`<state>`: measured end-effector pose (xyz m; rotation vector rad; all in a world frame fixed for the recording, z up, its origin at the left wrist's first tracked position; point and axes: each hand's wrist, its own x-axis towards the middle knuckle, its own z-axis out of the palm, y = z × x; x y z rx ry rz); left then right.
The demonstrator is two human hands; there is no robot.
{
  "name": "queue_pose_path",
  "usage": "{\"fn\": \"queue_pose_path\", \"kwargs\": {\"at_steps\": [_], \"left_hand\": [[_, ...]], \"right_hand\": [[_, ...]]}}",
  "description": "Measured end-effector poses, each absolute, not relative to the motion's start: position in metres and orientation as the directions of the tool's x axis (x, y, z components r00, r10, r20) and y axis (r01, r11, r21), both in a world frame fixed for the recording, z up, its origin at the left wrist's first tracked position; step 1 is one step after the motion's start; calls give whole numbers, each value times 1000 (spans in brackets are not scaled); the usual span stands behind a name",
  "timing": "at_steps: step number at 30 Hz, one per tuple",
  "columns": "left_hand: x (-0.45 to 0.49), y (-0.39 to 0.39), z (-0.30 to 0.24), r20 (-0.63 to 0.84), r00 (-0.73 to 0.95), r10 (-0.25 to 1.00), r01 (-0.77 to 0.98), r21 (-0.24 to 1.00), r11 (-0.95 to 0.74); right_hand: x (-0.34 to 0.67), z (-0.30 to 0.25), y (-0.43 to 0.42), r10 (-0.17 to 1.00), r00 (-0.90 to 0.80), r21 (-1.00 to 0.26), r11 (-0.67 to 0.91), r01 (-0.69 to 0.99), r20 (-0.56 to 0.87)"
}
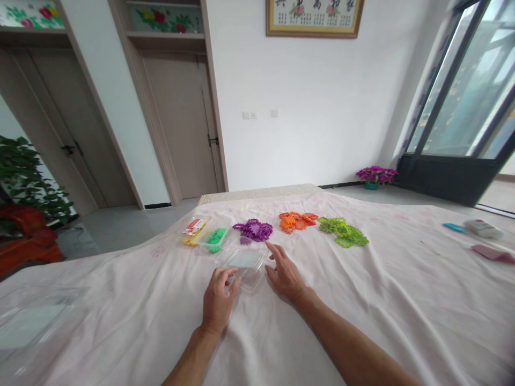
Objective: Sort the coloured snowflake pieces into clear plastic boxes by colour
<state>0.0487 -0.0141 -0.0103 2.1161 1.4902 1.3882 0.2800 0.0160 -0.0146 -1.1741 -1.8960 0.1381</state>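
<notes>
White walls [306, 86] are framing the scene, two brown doors [177, 123] are standing shut on the left, and a gold-framed panel [316, 19] is hanging up high. Over by the glazed door [462, 107], a pot of magenta flowers [376, 176] is brightening the floor!

Down front, a pale pink sheet [257, 343] is spreading wide and wrinkling, and our main item, a clear plastic box [246, 258], is sitting right in the middle of it, between the two hands.

Left hand [219, 300] is working the near left corner, its fingers bending inward with the thumb close by; whether they are pinching the rim, I cannot tell. Right hand [286, 276] is flanking the right side, fingers parting loosely and not clenching, tips pointing at the edge; contact there is too fine to call.

Just beyond, purple pieces [255, 229] are heaping up, with orange pieces [295, 222] and lime pieces [345, 231] lining up rightward. To the left, a clear tray [204, 236] is showing green pieces [217, 238], with a red-and-white label [193, 227] beside them. Far right, a white packet [483, 229] is lying next to a blue item [454, 227].
</notes>
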Motion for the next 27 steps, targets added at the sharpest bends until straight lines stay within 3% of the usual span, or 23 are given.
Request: {"fn": "queue_pose_path", "kwargs": {"at_steps": [7,13,16,21,23,25,27], "left_hand": [[50,-13,-10,559,58,827,627,624,-466],[50,-14,-12,565,33,825,623,633,-459],[50,-12,-16,541,-22,840,626,663,-411],[47,-10,-16,515,-84,853,634,688,-353],[44,-10,-14,545,-71,836,658,655,-371],[40,-8,-11,583,-66,810,692,611,-384],[36,-3,-10,620,-85,780,720,580,-383]], "right_hand": [[285,-9,18,777,-149,-560,557,613,611],[285,-15,25,763,7,-674,566,474,646],[283,-12,27,752,202,-764,543,349,627],[300,15,37,682,600,-871,488,51,417],[318,32,40,614,655,-867,481,132,440],[337,49,39,560,606,-825,404,396,565],[349,62,34,580,459,-701,301,647,673]]}}
